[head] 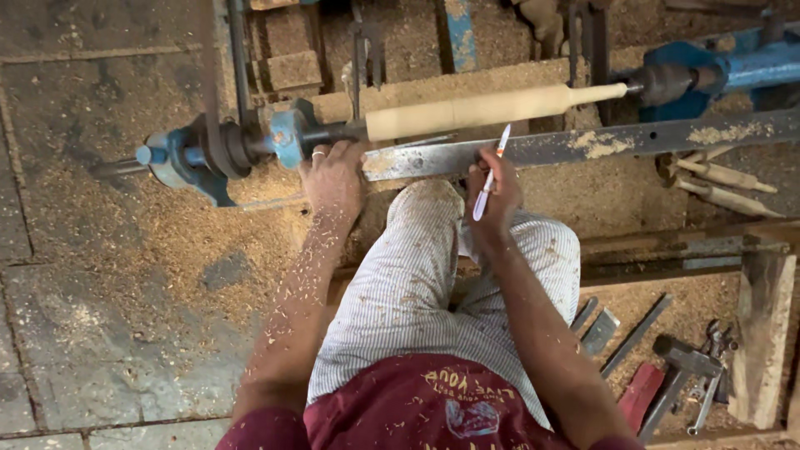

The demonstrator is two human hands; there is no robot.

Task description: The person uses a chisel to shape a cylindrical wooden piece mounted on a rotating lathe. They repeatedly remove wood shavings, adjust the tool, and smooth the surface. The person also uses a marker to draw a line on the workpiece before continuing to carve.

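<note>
Pale turned wooden spindle (479, 108); right hand (493, 196) pinches pen (491, 173).

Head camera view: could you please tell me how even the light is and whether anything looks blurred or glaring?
Head view: soft, even light, no hard shadows or glare; the spindle on the lathe and the pen in the right hand are sharp; the left hand too; the tools at the lower right are slightly soft; straight rails bend little.

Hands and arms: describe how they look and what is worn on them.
Both arms are bare from short maroon sleeves down, and flecked with pale wood shavings. The left hand wears a thin ring on one finger. The right hand shows no ring or glove.
</note>
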